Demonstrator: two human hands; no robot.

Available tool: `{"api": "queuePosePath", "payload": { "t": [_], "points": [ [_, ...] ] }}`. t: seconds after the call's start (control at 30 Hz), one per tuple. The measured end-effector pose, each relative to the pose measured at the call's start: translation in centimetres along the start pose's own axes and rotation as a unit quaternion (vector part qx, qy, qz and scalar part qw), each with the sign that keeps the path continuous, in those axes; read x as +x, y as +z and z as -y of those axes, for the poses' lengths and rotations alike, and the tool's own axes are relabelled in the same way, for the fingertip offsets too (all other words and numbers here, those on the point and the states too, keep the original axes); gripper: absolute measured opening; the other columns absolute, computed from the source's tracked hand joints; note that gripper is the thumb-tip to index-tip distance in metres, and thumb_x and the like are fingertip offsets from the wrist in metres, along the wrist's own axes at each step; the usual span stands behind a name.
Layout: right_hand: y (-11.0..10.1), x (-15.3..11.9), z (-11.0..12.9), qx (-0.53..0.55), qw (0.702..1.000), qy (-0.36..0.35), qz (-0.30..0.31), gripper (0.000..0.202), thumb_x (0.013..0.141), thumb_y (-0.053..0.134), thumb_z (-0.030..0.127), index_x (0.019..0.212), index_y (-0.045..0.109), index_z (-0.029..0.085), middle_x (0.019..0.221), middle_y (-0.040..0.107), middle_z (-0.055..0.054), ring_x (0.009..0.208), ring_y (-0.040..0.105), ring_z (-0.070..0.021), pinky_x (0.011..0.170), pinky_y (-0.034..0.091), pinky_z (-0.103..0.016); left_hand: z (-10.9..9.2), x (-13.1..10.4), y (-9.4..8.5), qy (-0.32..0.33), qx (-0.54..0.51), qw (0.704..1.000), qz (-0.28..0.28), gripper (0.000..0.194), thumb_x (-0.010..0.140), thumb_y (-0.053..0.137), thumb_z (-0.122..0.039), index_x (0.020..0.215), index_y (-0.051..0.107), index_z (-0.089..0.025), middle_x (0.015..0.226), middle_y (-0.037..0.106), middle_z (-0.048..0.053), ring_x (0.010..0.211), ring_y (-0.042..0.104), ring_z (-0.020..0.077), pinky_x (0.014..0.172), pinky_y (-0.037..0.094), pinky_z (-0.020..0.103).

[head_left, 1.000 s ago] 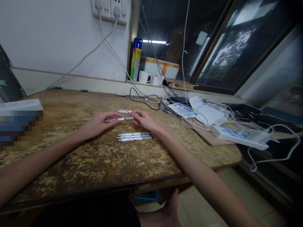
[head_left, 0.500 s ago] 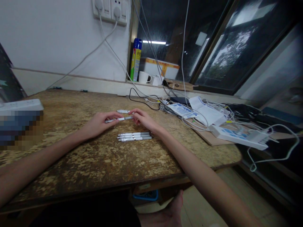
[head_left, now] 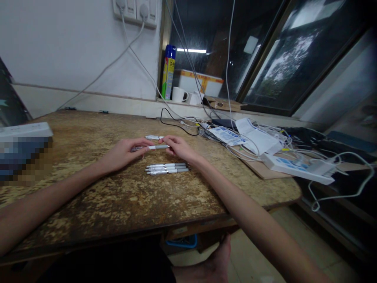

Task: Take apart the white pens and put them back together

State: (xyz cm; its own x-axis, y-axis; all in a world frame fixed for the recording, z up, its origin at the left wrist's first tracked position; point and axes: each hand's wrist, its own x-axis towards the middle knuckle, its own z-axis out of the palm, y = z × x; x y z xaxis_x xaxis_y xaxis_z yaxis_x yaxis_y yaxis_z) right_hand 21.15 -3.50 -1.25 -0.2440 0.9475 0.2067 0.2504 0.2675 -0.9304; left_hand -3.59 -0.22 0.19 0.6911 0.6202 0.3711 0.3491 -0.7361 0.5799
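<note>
A white and grey pen (head_left: pixel 157 147) is held level above the worn wooden table (head_left: pixel 123 204). My left hand (head_left: pixel 129 151) pinches its clear left part between thumb and fingers. At its grey right end, my right hand (head_left: pixel 176 147) has its fingertips closed on the pen. Just behind the hands lies another pen (head_left: pixel 153 137), its right end partly hidden by my right hand. Nearer to me, several similar pens (head_left: pixel 167 169) lie side by side, pointing left to right.
Cables, papers (head_left: pixel 255 135) and a white power strip (head_left: pixel 297 169) crowd the table's right side. On the sill stand a spray can (head_left: pixel 168 72) and a white mug (head_left: pixel 179 94). A white object (head_left: pixel 26 129) is at the far left.
My right fingers have shifted slightly along the held pen, and more of its grey end shows. The view has tilted a little; the pens on the table lie as before.
</note>
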Motion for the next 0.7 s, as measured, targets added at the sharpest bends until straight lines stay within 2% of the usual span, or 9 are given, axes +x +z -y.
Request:
{"api": "queuePosePath", "payload": {
  "t": [0.07, 0.17, 0.3, 0.4, 0.53, 0.63, 0.7],
  "points": [
    [0.0, 0.1, 0.0, 0.009, 1.0, 0.005, 0.0, 0.032, 0.104, 0.041, 0.038, 0.103, 0.065, 0.018, 0.058, 0.047, 0.004, 0.051, 0.038, -0.0123, 0.052, 0.028, -0.025, 0.0, 0.0, 0.0, -0.006, 0.007, 1.0, 0.001, 0.037, 0.098, 0.057, -0.046, 0.123, 0.076, -0.027, 0.108, 0.078, 0.005, 0.088, 0.069, 0.0217, 0.087, 0.048, 0.033],
    [0.0, 0.3, -0.1, 0.024, 0.999, -0.021, -0.017, 0.017, 0.098, 0.051, 0.028, 0.101, 0.065, 0.019, 0.068, 0.051, 0.003, 0.059, 0.044, -0.0126, 0.057, 0.033, -0.025, 0.2, -0.1, 0.0, -0.018, -0.001, 1.0, 0.005, 0.039, 0.1, 0.054, -0.047, 0.126, 0.074, -0.025, 0.095, 0.077, 0.005, 0.073, 0.065, 0.0181, 0.076, 0.047, 0.031],
    [0.0, 0.3, -0.3, 0.043, 0.998, -0.046, 0.003, 0.011, 0.096, 0.058, 0.027, 0.102, 0.064, 0.021, 0.067, 0.041, 0.005, 0.059, 0.038, -0.0125, 0.056, 0.027, -0.025, 0.3, 0.0, 0.1, -0.012, -0.04, 0.999, 0.011, 0.039, 0.099, 0.055, -0.047, 0.125, 0.074, -0.024, 0.104, 0.077, 0.007, 0.073, 0.064, 0.0168, 0.076, 0.048, 0.03],
    [0.0, 0.1, -0.1, 0.059, 0.997, -0.039, 0.015, 0.011, 0.096, 0.058, 0.028, 0.102, 0.064, 0.022, 0.071, 0.041, 0.003, 0.062, 0.038, -0.0128, 0.057, 0.028, -0.025, -0.1, 0.1, 0.0, -0.02, -0.059, 0.998, 0.005, 0.039, 0.098, 0.057, -0.046, 0.123, 0.075, -0.022, 0.111, 0.077, 0.008, 0.075, 0.064, 0.017, 0.077, 0.049, 0.031],
    [0.1, -0.1, 0.6, 0.066, 0.997, -0.034, 0.005, 0.013, 0.095, 0.058, 0.031, 0.101, 0.065, 0.022, 0.071, 0.042, 0.002, 0.063, 0.037, -0.0139, 0.057, 0.027, -0.027, -0.7, 0.1, -0.4, -0.029, -0.052, 0.998, -0.021, 0.04, 0.095, 0.059, -0.048, 0.12, 0.076, -0.023, 0.103, 0.078, 0.006, 0.077, 0.065, 0.0185, 0.075, 0.049, 0.031],
    [0.1, 0.1, 0.9, 0.075, 0.997, -0.025, -0.023, 0.012, 0.094, 0.056, 0.03, 0.098, 0.063, 0.022, 0.068, 0.039, 0.003, 0.06, 0.034, -0.0137, 0.055, 0.025, -0.027, -0.8, 0.4, -0.6, -0.091, -0.089, 0.992, -0.02, 0.044, 0.091, 0.065, -0.051, 0.125, 0.073, -0.025, 0.085, 0.077, 0.004, 0.069, 0.065, 0.0187, 0.065, 0.047, 0.03],
    [0.1, 0.1, 1.1, 0.076, 0.996, -0.035, -0.024, 0.011, 0.094, 0.054, 0.029, 0.098, 0.061, 0.022, 0.067, 0.038, 0.004, 0.059, 0.035, -0.0133, 0.055, 0.026, -0.026, -0.4, 0.5, -0.6, -0.146, -0.124, 0.981, -0.042, 0.049, 0.087, 0.071, -0.052, 0.128, 0.071, -0.026, 0.079, 0.076, 0.003, 0.065, 0.064, 0.0188, 0.058, 0.043, 0.03]
  ]
}}
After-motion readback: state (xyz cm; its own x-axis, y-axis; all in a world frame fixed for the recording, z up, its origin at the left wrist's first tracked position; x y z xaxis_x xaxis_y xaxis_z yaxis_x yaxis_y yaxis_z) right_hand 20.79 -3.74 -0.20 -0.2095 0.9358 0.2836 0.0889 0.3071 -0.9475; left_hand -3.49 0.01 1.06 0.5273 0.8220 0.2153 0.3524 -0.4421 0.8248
